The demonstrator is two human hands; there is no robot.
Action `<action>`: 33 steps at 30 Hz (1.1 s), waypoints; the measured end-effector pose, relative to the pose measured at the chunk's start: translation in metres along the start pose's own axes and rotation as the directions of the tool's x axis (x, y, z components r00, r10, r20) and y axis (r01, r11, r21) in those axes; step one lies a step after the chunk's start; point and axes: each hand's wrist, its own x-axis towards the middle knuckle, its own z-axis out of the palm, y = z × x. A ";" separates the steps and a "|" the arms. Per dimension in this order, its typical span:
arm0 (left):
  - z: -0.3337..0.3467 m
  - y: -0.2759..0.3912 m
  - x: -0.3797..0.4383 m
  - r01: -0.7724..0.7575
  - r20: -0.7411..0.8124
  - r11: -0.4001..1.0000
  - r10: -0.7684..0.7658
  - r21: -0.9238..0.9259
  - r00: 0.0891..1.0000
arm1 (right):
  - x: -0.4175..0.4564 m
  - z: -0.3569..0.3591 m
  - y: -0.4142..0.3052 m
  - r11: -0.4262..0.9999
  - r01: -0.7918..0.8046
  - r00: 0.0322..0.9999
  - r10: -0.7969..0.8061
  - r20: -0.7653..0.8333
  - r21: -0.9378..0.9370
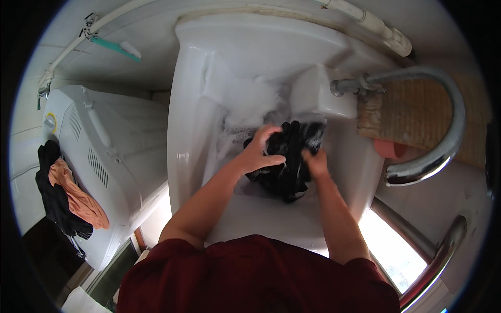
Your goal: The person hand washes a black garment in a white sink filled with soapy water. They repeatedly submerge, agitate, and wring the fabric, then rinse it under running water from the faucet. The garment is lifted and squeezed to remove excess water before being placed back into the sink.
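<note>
A wet black garment (291, 156) lies bunched in a white ceramic laundry sink (219, 215), partly in sudsy water. My left hand (260, 152) is over the garment's left side, thumb and fingers spread apart; whether it touches the cloth is hard to tell. At the garment's right edge, my right hand (316, 162) grips the cloth with curled fingers, slightly blurred. White foam (250, 98) floats beyond the garment, at the back of the basin. A sloped, soapy patch shows on the cloth near the sink's raised block (323, 92).
A curved metal faucet (456, 117) arches on the right, beside a wooden board (415, 113) and a pink ring-shaped object (389, 149). On the left, a white washing machine (129, 156) carries black clothing (58, 195) and an orange cloth (76, 193). A teal brush (113, 47) hangs from a wall pipe.
</note>
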 end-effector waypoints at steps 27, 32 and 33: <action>0.026 -0.018 0.064 0.104 -0.067 0.732 -0.080 0.674 0.995 | 0.064 0.036 0.012 0.539 -0.402 0.908 0.343 0.243 0.740; 0.042 0.005 0.021 -0.243 0.045 0.846 0.253 0.474 0.967 | 0.034 0.012 -0.006 0.857 -0.403 0.915 0.389 0.108 0.322; 0.031 0.015 0.002 -0.252 0.016 0.906 0.263 0.340 0.965 | 0.012 0.007 -0.017 0.935 -0.296 0.954 0.298 0.017 0.197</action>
